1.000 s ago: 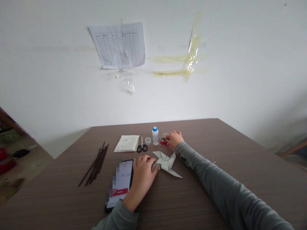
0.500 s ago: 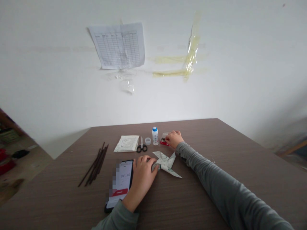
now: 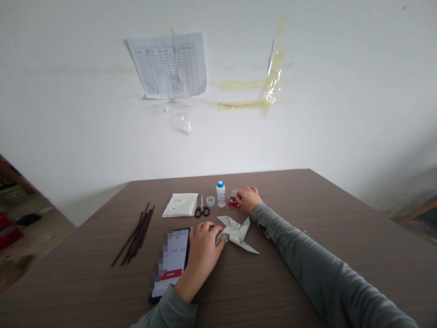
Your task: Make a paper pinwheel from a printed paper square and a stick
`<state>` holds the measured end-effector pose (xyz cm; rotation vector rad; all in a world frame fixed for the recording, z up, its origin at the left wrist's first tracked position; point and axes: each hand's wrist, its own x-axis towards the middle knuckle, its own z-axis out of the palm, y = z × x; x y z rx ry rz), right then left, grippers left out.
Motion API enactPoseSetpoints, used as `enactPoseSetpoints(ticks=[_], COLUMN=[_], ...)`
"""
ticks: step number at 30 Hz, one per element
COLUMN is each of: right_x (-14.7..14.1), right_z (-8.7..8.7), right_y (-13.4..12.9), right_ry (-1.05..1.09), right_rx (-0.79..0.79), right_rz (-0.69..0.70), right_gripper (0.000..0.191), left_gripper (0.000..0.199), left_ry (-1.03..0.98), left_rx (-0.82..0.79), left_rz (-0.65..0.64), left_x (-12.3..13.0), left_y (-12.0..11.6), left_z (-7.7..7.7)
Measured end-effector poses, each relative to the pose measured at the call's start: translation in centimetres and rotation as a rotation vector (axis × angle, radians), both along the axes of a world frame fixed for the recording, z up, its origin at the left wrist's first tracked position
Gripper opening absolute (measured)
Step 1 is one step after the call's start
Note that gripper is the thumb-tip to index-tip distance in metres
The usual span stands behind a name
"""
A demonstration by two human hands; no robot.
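On the worktop, the left hand, loosely curled, is nearer the paper pinwheel, touching its left edge; the right hand reaches past it, bent at the small red box; whether either grips, I cannot tell.

The brown wood-grain table bears a folded paper pinwheel. With the pinwheel as the clock's centre and the wall edge at 12, a small red box lies at 12 o'clock, and an upright blue-capped bottle and a translucent cup at 11. Black-handled scissors and folded paper lie at 10, dark sticks at 9, a phone at 8.
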<state>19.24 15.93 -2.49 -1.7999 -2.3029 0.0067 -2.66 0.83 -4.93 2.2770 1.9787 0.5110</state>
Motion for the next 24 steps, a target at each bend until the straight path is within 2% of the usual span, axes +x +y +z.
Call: enactPoseSetpoints(ticks=[4, 11, 18, 24], right_x=[0.1, 0.6, 1.4, 2.5], right_z=[-0.5, -1.2, -1.7, -2.6], right_y=[0.2, 0.5, 0.4, -0.7], right_ry=[0.046, 0.185, 0.344, 0.466], right_rx=[0.024, 0.099, 0.173, 0.167], right_rz=[-0.017, -0.02, 0.021, 0.058], right_gripper=[0.03, 0.022, 0.026, 0.029], left_gripper=[0.026, 0.031, 0.026, 0.024], left_ry=[-0.025, 0.002, 0.011, 0.035], left_rx=[0.025, 0.041, 0.035, 0.027], left_rz=[-0.001, -0.012, -0.005, 0.006], left_x=[0.0, -0.3, -0.1, 0.0], left_y=[0.1, 0.3, 0.2, 0.1], left_z=[-0.2, -0.8, -0.3, 0.1])
